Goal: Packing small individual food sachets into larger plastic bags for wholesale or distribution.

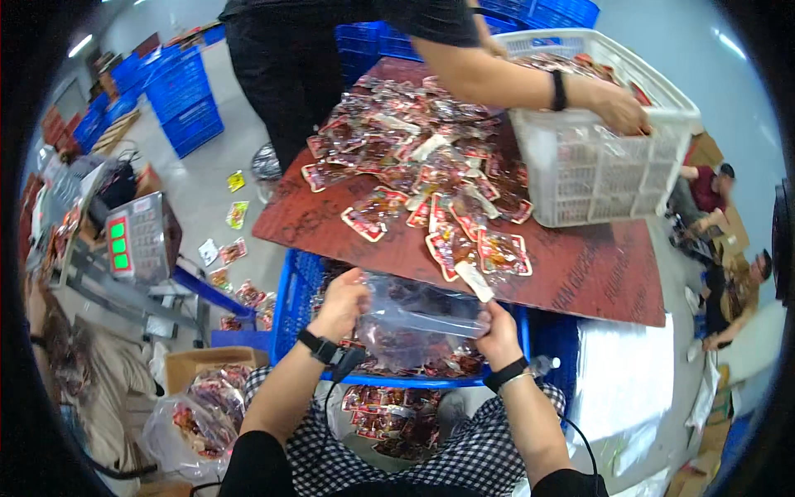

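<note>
Both my hands stretch a clear plastic bag (422,314) between them, over a blue plastic crate (289,317) with sealed snack packets in it. My left hand (343,298) pinches the bag's left edge. At the right edge my right hand (499,329) grips it, close to the white end of a packet on the board. Just beyond the bag, many shiny red-edged packets (376,212) lie heaped on a dark red board (584,267).
Across the board a co-worker's hand (621,110) rests at the rim of a white plastic crate (596,168) of packets. A digital scale (143,239) stands left. Bagged packets (192,428) fill a carton (211,357) at lower left. Blue crates (183,99) are stacked behind.
</note>
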Action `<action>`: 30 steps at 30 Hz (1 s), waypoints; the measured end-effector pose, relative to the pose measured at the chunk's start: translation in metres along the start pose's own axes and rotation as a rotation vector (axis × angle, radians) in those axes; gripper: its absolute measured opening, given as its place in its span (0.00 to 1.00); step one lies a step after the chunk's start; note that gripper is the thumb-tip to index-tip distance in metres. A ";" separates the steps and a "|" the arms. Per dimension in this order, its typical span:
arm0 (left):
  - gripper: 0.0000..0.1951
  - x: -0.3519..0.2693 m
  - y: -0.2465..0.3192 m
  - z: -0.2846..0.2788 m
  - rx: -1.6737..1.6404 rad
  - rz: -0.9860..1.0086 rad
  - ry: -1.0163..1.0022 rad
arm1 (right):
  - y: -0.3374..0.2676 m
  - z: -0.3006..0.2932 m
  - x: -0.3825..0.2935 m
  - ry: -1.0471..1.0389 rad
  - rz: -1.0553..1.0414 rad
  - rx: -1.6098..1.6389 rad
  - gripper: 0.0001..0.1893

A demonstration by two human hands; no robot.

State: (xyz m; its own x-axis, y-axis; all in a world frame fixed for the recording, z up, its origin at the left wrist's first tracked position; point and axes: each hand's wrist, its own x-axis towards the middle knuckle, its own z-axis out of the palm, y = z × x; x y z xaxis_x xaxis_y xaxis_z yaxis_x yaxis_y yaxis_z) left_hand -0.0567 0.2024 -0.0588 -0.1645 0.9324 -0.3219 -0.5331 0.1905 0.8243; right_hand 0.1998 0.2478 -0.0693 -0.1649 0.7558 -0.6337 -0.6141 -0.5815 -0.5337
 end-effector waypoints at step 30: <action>0.17 0.002 0.006 0.007 -0.042 -0.065 -0.030 | -0.003 -0.005 0.002 0.091 -0.072 0.051 0.09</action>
State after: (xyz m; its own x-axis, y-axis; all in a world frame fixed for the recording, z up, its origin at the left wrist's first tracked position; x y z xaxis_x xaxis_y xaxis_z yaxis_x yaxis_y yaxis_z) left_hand -0.0546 0.2070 -0.0512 -0.1036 0.9273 -0.3597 -0.5762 0.2388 0.7816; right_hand 0.2051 0.2499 -0.0717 -0.0497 0.7632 -0.6443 -0.6605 -0.5090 -0.5520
